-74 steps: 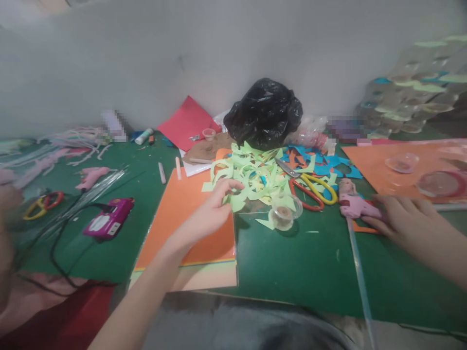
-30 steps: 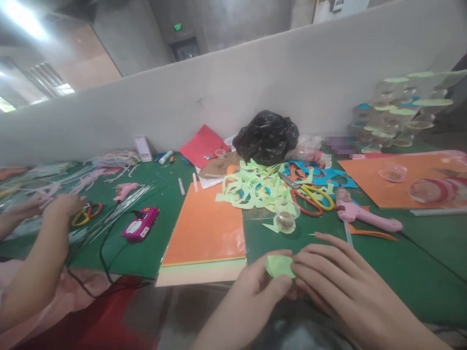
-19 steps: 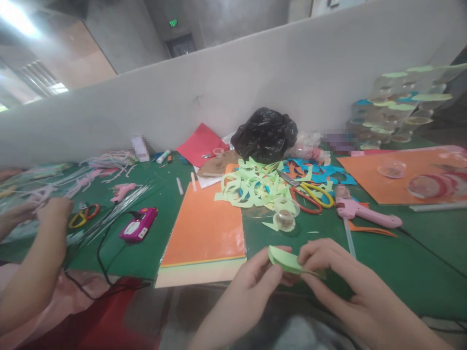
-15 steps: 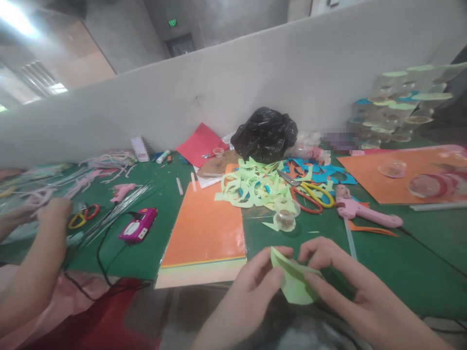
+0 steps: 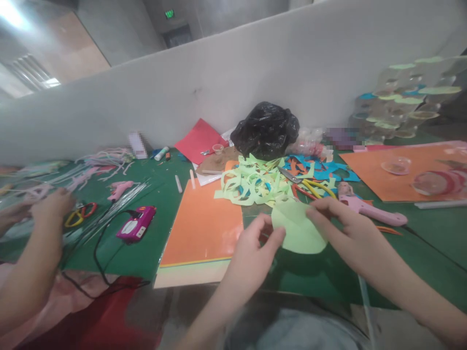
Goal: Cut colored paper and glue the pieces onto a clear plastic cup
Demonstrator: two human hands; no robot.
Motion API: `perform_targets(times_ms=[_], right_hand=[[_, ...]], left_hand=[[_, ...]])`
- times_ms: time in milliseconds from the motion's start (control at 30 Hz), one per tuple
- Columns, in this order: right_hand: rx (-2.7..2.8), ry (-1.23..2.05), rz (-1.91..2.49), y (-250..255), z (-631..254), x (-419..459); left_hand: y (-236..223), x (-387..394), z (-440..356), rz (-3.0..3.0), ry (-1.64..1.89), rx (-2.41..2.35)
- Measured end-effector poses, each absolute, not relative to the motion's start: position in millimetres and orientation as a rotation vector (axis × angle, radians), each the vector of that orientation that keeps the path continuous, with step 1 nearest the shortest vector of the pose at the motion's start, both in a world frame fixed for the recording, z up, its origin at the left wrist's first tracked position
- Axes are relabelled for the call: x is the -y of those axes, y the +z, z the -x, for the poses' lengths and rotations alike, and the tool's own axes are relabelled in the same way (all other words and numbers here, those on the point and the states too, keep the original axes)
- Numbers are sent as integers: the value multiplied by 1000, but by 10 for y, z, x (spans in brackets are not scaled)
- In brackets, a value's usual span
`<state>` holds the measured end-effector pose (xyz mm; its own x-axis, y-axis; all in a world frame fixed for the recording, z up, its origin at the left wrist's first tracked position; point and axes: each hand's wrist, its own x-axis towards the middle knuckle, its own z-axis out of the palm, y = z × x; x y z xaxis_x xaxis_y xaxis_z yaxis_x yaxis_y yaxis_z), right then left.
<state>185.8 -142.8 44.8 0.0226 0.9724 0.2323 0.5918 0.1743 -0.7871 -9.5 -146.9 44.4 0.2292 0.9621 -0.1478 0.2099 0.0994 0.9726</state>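
A round piece of light green paper (image 5: 299, 232) is spread between my two hands above the green table. My left hand (image 5: 257, 238) pinches its left edge between thumb and fingers. At its upper right edge, my right hand (image 5: 333, 223) grips it the same way. Behind the paper lie scissors (image 5: 317, 188) with orange and yellow handles, partly hidden by it. A pink glue gun (image 5: 379, 212) rests just beyond my right hand. Left of my left hand is a stack of orange paper (image 5: 204, 223) in a clear sleeve.
Green paper scraps (image 5: 251, 182) heap before a black plastic bag (image 5: 266, 129). At left, a person's hands (image 5: 51, 206) work near other scissors (image 5: 80, 215) and a purple box (image 5: 136, 223). Stacked clear cups (image 5: 404, 102) stand back right. Orange sheets (image 5: 368, 177) lie at right.
The green paper was folded or curled low near the table edge. Both hands have raised it forward, and it now shows as a flatter round piece.
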Motion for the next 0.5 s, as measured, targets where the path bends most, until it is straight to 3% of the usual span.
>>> perform_targets(times_ms=[267,500], right_hand=[[1809,584,1524,685,-1939,1109],[1885,588,1697,604,-2014,1041]], left_hand=[[658,984,70,-1545,976,-1180],[628,724,29,-1508,1057,-1210]])
